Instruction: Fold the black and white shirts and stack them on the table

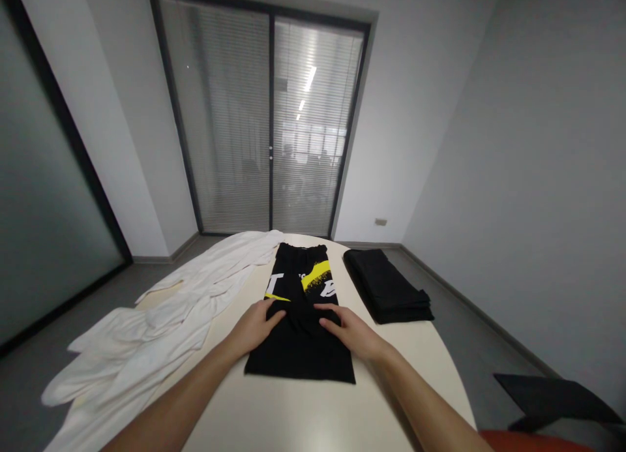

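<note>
Midway across the desk [274, 413] lies a black printed garment [300, 334], probably light, soft and limp, best taken by both side edges. Left hand [255, 326] and right hand [356, 332] touch it, thumbs parted from fingers; whether they pinch cloth, I cannot tell.

Black garment [300, 341], yellow-streaked; white cloth [171, 318]
</note>
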{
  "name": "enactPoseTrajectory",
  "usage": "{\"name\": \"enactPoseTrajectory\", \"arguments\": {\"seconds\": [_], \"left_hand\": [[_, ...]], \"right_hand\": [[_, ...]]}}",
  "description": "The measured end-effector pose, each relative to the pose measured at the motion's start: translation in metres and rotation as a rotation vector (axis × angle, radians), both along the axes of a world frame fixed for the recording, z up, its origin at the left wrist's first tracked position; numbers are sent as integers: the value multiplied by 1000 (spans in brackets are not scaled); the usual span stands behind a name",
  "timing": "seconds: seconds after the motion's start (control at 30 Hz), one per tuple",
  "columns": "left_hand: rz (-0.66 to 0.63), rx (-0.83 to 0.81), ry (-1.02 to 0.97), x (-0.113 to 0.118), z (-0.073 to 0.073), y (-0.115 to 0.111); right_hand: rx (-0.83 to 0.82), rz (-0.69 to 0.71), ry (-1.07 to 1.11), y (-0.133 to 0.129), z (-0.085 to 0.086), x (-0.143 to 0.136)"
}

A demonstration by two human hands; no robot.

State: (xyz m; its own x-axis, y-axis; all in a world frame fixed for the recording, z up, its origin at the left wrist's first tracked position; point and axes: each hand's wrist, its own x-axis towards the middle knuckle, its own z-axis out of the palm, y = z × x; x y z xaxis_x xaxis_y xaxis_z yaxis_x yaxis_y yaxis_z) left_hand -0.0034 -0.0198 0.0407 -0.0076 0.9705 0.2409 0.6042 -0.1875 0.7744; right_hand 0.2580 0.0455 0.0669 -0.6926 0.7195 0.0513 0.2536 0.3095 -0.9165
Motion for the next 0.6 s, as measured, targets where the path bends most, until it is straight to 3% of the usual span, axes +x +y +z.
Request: {"name": "enactPoseTrajectory", "arguments": {"seconds": [0.1,0.37,0.6], "left_hand": [[-29,-37,74,-1,5,-2],[-330,-218,4,-10,31,-19],[-495,-423,49,-20,50,-31]], "right_hand": [[55,42,-33,4,-3,1],[-96,225,-80,6,8,10],[-224,401,-241,3,12,19]]}}
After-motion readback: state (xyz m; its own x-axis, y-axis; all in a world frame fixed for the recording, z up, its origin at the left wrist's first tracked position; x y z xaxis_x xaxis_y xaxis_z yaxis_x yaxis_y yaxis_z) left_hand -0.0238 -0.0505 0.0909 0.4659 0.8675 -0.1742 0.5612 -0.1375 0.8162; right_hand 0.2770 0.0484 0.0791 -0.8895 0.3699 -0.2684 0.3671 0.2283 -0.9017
